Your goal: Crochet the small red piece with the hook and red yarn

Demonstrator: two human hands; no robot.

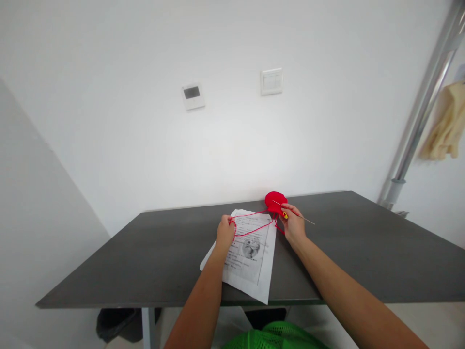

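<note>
My left hand point(225, 230) is closed on red yarn point(254, 232), which loops around its fingers above the left edge of a printed sheet. Two strands stretch from there toward my right hand point(293, 225). Between the fingers of my right hand lies a thin crochet hook point(308, 221), its shaft slanting down to the right. A rounded red yarn piece point(275, 198) is at my right fingertips; whether it is all worked fabric or partly a ball I cannot tell. A small yellow clip, like a stitch marker point(285, 215), shows beside these fingers.
The printed paper point(250, 276) lies on the dark table point(174, 257), its lower corner reaching the front edge. A white wall with a thermostat point(193, 97) and a switch point(271, 81) stands behind. A metal pole point(417, 131) is at right, and a black-lined bin point(116, 322) below left.
</note>
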